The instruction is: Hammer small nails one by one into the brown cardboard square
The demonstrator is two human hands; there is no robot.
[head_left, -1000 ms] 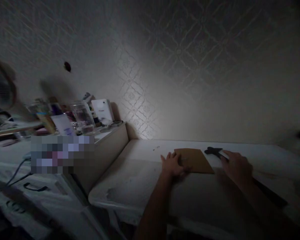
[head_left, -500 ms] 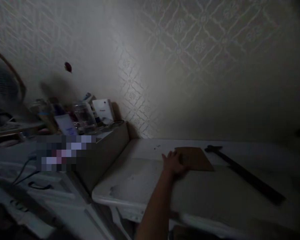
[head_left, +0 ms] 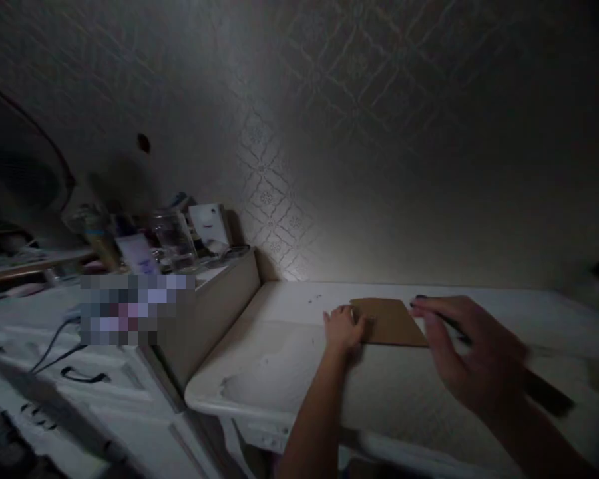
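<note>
"Head view first: what to see on the white table [head_left: 269, 372]?"

"Look for a brown board [head_left: 394, 324]. Lies flat, close to the back edge, well in from the left edge."

"And the left hand [head_left: 345, 328]?"

"Rests on the left side of the board, fingers bent and spread a bit. Cannot tell about a pinch on something small. Notice tiny shiny bits [head_left: 372, 320] on the board, right by the fingertips, too small to name."

"Now the right hand [head_left: 474, 352]?"

"Hangs over the hammer [head_left: 549, 394], fingertips close to the right edge of the board. Hides most of the handle, so cannot tell: maybe gripping, maybe just reaching. Find only the tip of the head, toward the back edge of the table, and the end of the handle, slanting out toward the front right corner."

"How far along?"

"Just a guess: board in place and held down, so that part done. Hammer not lifted high over the board, so much of the work likely left."

"Anything else nearby?"

"See a few dark specks [head_left: 316, 297] near the back edge, left of the board. Maybe spare bits, too small to tell."
</note>
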